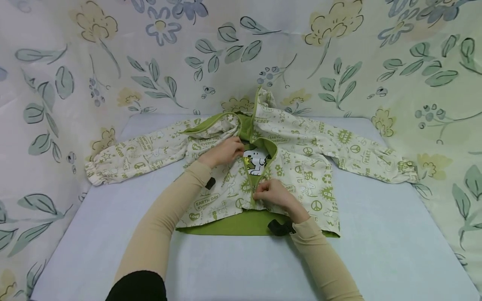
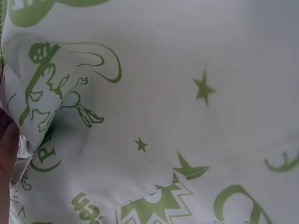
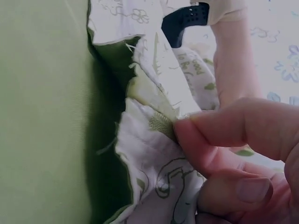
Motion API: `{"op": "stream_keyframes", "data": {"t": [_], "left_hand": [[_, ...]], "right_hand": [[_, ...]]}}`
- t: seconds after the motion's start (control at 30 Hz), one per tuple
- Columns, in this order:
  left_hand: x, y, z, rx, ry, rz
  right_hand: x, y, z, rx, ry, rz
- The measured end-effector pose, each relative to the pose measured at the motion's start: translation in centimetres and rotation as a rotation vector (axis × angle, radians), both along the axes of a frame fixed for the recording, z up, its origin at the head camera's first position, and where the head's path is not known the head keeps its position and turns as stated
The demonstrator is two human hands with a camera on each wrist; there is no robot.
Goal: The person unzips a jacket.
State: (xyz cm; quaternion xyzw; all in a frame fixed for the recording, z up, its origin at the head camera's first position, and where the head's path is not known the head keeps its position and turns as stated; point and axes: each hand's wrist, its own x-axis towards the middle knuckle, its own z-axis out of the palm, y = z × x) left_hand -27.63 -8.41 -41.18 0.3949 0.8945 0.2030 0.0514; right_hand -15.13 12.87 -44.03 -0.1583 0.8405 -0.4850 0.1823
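A white hooded jacket (image 1: 316, 167) with green print and green lining lies spread on its back, sleeves stretched to both sides. Its front is open at the top, where a cartoon dog patch (image 1: 257, 160) shows inside. My left hand (image 1: 225, 151) grips the front edge just below the collar; only a bit of this hand (image 2: 7, 149) shows in the left wrist view. Lower on the front, near the hem, my right hand (image 1: 276, 194) pinches the green zipper strip (image 3: 161, 123) between thumb and forefinger. Loose threads hang from the fabric edge beside it.
The jacket lies on a table with a pale cloth (image 1: 376, 251). Behind and at both sides hangs a flowered curtain (image 1: 233, 25). Black straps (image 1: 280, 228) sit at my wrists. The green back panel (image 1: 226, 223) shows below the front hem.
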Motion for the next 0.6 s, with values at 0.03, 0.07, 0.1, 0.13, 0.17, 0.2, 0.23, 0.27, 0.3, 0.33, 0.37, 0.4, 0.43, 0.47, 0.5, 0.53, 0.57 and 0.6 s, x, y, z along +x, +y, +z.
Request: {"op": "stream_keyframes", "data": {"t": [0.03, 0.07, 0.1, 0.13, 0.17, 0.2, 0.23, 0.27, 0.3, 0.33, 0.37, 0.4, 0.43, 0.47, 0.5, 0.53, 0.57, 0.6], "left_hand": [[0.00, -0.02, 0.01, 0.002, -0.001, -0.001], [-0.02, -0.03, 0.00, 0.004, 0.000, -0.003], [-0.03, -0.03, -0.01, 0.006, 0.002, -0.006], [-0.02, -0.03, 0.00, 0.004, 0.005, -0.006], [-0.02, -0.03, 0.00, 0.004, 0.006, -0.007], [-0.03, -0.04, -0.01, 0.003, 0.008, -0.008], [-0.05, -0.04, -0.05, 0.000, 0.010, -0.007], [-0.07, -0.05, -0.08, -0.003, 0.012, -0.006], [-0.09, -0.06, -0.11, -0.005, 0.014, -0.005], [-0.12, -0.07, -0.14, -0.007, 0.014, -0.004], [-0.14, -0.08, -0.18, -0.007, 0.014, -0.004], [-0.17, -0.09, -0.21, -0.009, 0.017, -0.003], [-0.19, -0.09, -0.26, -0.010, 0.021, -0.004], [-0.21, -0.10, -0.31, -0.011, 0.025, -0.005], [-0.23, -0.13, -0.38, -0.013, 0.027, -0.005], [-0.23, -0.15, -0.42, -0.013, 0.027, -0.003], [-0.23, -0.18, -0.46, -0.016, 0.029, -0.001], [-0.21, -0.21, -0.52, -0.019, 0.029, 0.001]], "right_hand": [[0.00, 0.02, 0.03, 0.000, -0.007, 0.006], [0.01, 0.03, 0.08, -0.002, -0.018, 0.009], [0.02, 0.06, 0.11, -0.005, -0.024, 0.013], [0.05, 0.07, 0.14, -0.007, -0.030, 0.016], [0.09, 0.07, 0.18, -0.009, -0.034, 0.018], [0.12, 0.09, 0.22, -0.012, -0.037, 0.021], [0.17, 0.07, 0.27, -0.015, -0.041, 0.024], [0.20, 0.08, 0.29, -0.018, -0.044, 0.026], [0.24, 0.10, 0.32, -0.019, -0.046, 0.028], [0.28, 0.10, 0.34, -0.020, -0.047, 0.030], [0.31, 0.12, 0.33, -0.021, -0.047, 0.033], [0.32, 0.15, 0.31, -0.023, -0.046, 0.036], [0.33, 0.16, 0.29, -0.025, -0.046, 0.037], [0.33, 0.20, 0.25, -0.027, -0.045, 0.039], [0.34, 0.21, 0.24, -0.029, -0.045, 0.040], [0.34, 0.20, 0.23, -0.032, -0.047, 0.041], [0.33, 0.20, 0.22, -0.031, -0.047, 0.043], [0.33, 0.20, 0.24, -0.031, -0.047, 0.047]]}}
